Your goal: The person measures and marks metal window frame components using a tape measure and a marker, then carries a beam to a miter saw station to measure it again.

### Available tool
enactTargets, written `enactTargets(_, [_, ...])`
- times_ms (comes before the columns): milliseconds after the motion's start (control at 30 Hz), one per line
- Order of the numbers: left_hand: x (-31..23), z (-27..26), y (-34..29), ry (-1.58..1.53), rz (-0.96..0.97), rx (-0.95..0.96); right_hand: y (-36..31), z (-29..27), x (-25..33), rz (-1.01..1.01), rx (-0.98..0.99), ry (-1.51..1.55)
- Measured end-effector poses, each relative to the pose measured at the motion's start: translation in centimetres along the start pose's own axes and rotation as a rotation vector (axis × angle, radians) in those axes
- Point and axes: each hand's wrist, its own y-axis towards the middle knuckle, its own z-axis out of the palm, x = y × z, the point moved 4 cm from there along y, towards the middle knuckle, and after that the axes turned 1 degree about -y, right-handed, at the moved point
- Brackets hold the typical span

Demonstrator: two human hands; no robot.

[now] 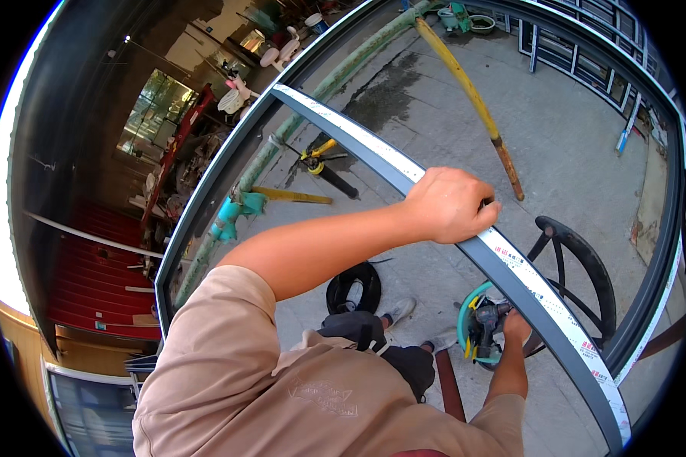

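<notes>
A large dark grey window frame (270, 107) lies raised in front of me, with white printed film on its cross bar (541, 286). My left hand (451, 206) is closed over that bar, its fingers curled around the far edge. Below the bar, to the right, my right hand (517, 327) reaches down to a dark cordless drill (489, 312). The fingers appear closed on the drill's handle, though they are partly hidden. Underneath the drill stands a teal bucket (463, 324) with black and yellow tools (472, 343) in it.
A green pipe (259, 164) with yellow legs (465, 84) supports the frame. A black curved wheel (606, 282) stands at right. Stacked frames (587, 61) lie far right. A black-and-yellow tool (320, 160) and a black coil (370, 289) are on the ground. Cluttered shelves (183, 164) line the left.
</notes>
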Motion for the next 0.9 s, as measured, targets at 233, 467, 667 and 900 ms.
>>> enactTargets(233, [1.9, -0.5, -1.4, -0.060, 0.048, 0.013, -5.4, -0.6, -1.6, 0.260, -0.479, 0.628])
enactTargets(467, [0.6, -2.2, -1.5, -0.185, 0.496, -0.063, -21.9, 12.1, -6.7, 0.544, -0.490, 0.992])
enactTargets(667, [1.0, -0.7, -2.1, -0.122, 0.745, -0.045, -48.0, 19.8, 2.2, 1.260, -0.008, 0.697])
enactTargets(900, [0.2, -0.2, -4.1, 0.069, 0.809, -0.099, -63.9, 26.4, 22.0, 1.326, 0.020, 0.695])
